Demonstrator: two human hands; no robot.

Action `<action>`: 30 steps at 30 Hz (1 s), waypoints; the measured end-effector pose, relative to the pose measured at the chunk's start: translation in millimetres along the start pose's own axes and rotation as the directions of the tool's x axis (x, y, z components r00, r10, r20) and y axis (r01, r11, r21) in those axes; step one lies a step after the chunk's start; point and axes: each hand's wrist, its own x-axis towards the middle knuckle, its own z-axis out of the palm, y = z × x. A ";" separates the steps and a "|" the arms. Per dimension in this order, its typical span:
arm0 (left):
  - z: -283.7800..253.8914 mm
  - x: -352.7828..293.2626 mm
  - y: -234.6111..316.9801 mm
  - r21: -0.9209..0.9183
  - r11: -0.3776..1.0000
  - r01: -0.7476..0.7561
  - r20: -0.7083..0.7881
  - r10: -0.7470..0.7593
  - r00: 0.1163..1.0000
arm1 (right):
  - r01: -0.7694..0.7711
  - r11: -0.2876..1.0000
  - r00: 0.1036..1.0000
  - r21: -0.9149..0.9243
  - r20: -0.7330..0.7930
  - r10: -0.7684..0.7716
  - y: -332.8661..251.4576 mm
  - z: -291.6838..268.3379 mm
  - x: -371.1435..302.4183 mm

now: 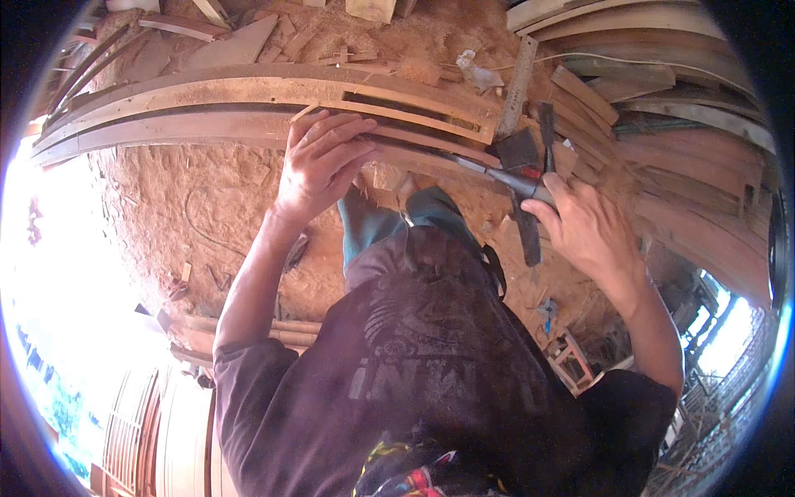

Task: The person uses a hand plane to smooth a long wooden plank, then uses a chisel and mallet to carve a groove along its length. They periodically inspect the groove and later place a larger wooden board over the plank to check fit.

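Observation:
A long wooden plank (207, 126) lies across in front of me, beside a beam with a long narrow slot (414, 105). My left hand (325, 159) is over the near plank, fingers bent together above it and thumb below; exactly what lies under the fingertips is hidden. By its knuckles a thin wood strip (304, 113) sticks up. My right hand (584, 219) is closed round the dark handle of what looks like a chisel (512, 180). Its metal end points left along the plank. Under that handle lies a dark flat-headed tool (518, 151), and another dark narrow tool (547, 128) stands just above my right fingers.
A metal ruler (517, 83) and a crumpled clear plastic bag (479, 73) lie past the beam's right end. Stacked boards (687, 166) fill the right side. Sawdust and offcuts cover the ground (207, 199). A small blue item (547, 311) lies at lower right.

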 end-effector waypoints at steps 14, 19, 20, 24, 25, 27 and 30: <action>-47.3 3.8 -92.2 0.548 0.790 0.275 -0.210 -0.188 0.959 | 0.266 0.960 0.938 0.091 -0.256 -0.235 50.2 18.0 -25.7; -48.6 2.8 -92.5 0.536 0.797 0.278 -0.227 -0.180 0.957 | 0.361 0.852 0.920 0.379 -0.293 -0.259 71.5 76.4 24.1; -49.2 2.9 -93.1 0.535 0.800 0.272 -0.224 -0.176 0.958 | 0.312 0.892 0.940 0.327 -0.244 -0.239 68.8 75.3 19.3; -53.4 -0.3 -94.3 0.578 0.770 0.270 -0.204 -0.184 0.962 | 0.289 0.921 0.947 0.262 -0.217 -0.235 61.7 32.7 -6.6; -53.4 -1.0 -94.4 0.586 0.762 0.275 -0.209 -0.186 0.960 | 0.304 0.904 0.943 0.301 -0.229 -0.241 67.5 21.4 -19.0; -52.0 -0.5 -94.9 0.589 0.759 0.277 -0.216 -0.182 0.959 | 0.323 0.870 0.939 0.373 -0.240 -0.245 81.1 7.0 -45.9; -50.2 2.4 -96.6 0.585 0.766 0.265 -0.216 -0.168 0.962 | 0.389 0.858 0.907 0.337 -0.305 -0.291 80.2 6.6 -56.4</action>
